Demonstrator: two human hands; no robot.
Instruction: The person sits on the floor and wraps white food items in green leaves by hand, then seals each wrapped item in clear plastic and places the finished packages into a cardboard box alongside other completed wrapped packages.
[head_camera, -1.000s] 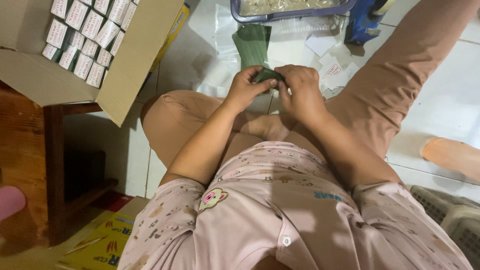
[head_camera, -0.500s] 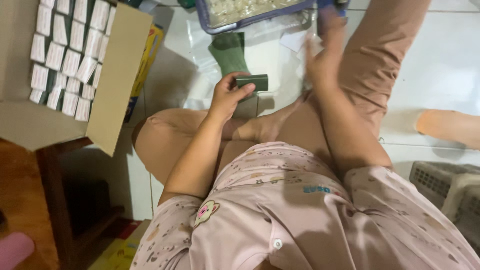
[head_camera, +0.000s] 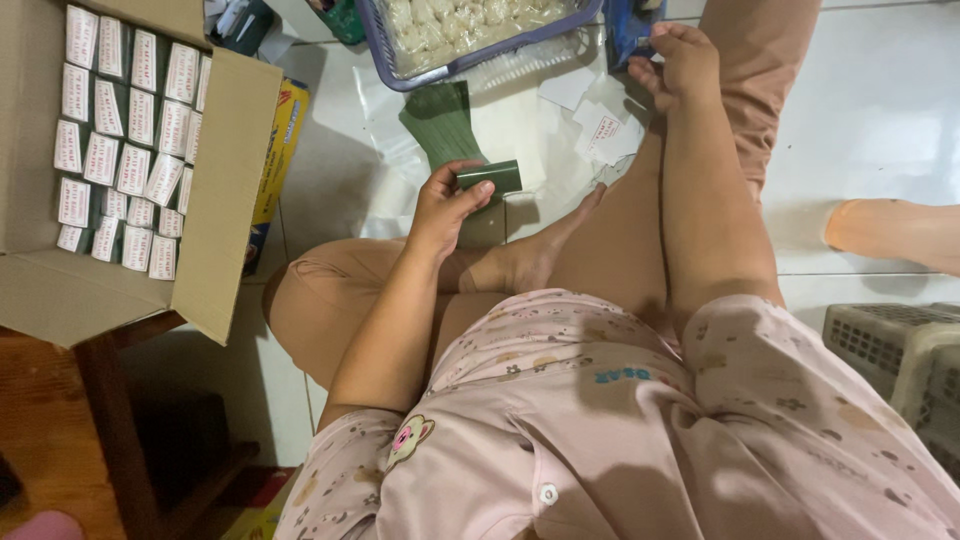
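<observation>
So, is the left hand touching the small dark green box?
Touching: in the head view, the left hand grips the small dark green box between thumb and fingers.

- Floor (head_camera: 880, 110): pale glossy tiles with thin grout lines, evenly lit, showing soft reflections.
- Wooden stand (head_camera: 110, 410): dark brown legs and crossbar at lower left, standing on the tiles and carrying an open cardboard box (head_camera: 225, 190) with its flap folded outward.
- Box contents: rows of small white-labelled packets (head_camera: 120, 130), set upright and close together.
- Plastic crate (head_camera: 900, 360): grey-beige, lattice-sided, at the lower right edge, partly cut off.
- Basket (head_camera: 470, 45): blue-purple rim, at the top edge, resting on the floor and filled with pale pieces.
- Loose paper slips (head_camera: 600, 120): white, scattered on the tiles just beside the basket.
</observation>
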